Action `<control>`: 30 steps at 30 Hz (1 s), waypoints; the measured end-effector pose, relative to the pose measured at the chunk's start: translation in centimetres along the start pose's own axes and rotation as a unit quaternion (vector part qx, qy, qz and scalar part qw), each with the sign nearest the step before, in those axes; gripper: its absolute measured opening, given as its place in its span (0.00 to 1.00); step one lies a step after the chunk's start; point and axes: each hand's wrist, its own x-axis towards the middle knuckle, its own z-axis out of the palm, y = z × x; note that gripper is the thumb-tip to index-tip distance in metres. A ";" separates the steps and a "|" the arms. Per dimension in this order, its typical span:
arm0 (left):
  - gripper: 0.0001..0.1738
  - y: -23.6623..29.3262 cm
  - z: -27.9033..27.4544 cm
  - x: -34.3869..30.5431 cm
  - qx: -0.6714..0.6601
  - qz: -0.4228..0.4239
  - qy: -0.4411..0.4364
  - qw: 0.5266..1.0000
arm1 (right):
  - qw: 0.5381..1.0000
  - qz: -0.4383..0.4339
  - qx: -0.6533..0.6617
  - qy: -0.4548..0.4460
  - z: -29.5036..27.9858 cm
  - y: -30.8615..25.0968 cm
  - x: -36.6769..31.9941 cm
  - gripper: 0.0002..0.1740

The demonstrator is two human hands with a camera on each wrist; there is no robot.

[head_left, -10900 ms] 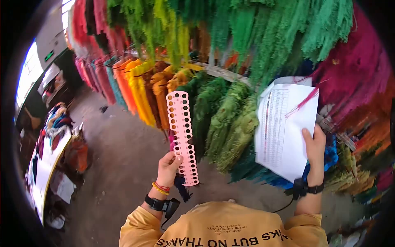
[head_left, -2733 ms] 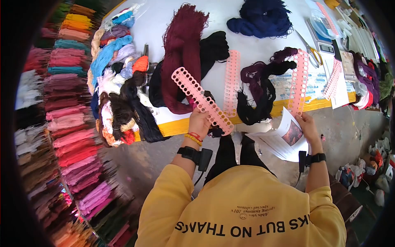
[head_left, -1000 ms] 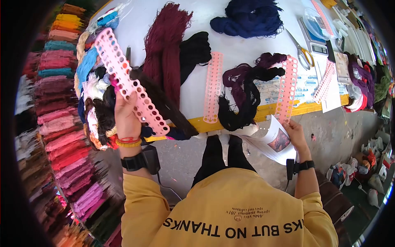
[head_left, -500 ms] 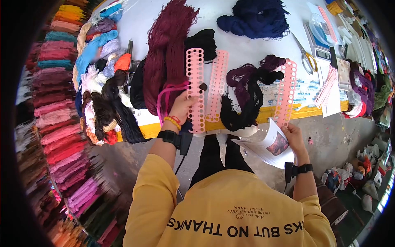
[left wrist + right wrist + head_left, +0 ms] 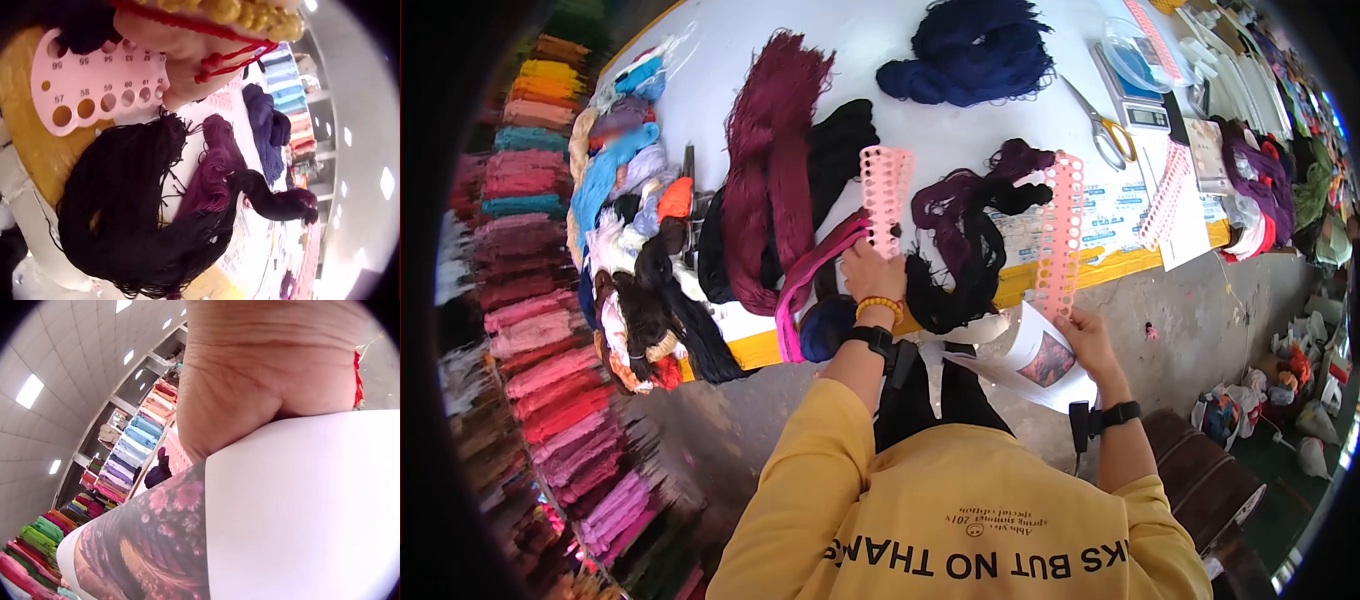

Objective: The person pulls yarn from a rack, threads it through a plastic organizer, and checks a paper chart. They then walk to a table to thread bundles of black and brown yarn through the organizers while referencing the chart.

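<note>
At the table's front edge my left hand [image 5: 873,268] holds a pink numbered thread card [image 5: 94,84] by its middle, its holes in rows along both sides. The card overlaps a second pink card in the head view. Magenta threads [image 5: 798,300] trail left from it, and a navy tuft [image 5: 827,328] hangs beside the wrist. My right hand [image 5: 1088,340] pinches printed paper sheets [image 5: 1055,385], the top one curled and bearing a dark floral picture [image 5: 150,544]. Black yarn [image 5: 131,206] with purple strands lies right of my left hand. Another pink card [image 5: 1062,225] lies near my right hand.
Maroon [image 5: 765,180] and navy [image 5: 970,55] skeins lie on the white table. A mixed yarn heap [image 5: 625,220] covers its left end. Scissors [image 5: 1105,130] and a digital scale [image 5: 1135,100] stand at right. Racks of coloured skeins [image 5: 550,350] line the left.
The view went from hanging skeins to the table. My left hand swung the pink card left over the yarn heap, then back right and down. The right hand keeps holding the sheets.
</note>
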 end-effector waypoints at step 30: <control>0.16 -8.3 -19.6 -7.6 -0.549 0.072 -0.309 0.773 | 0.994 -0.061 0.070 0.055 1.3 -4.9 -10.3 0.11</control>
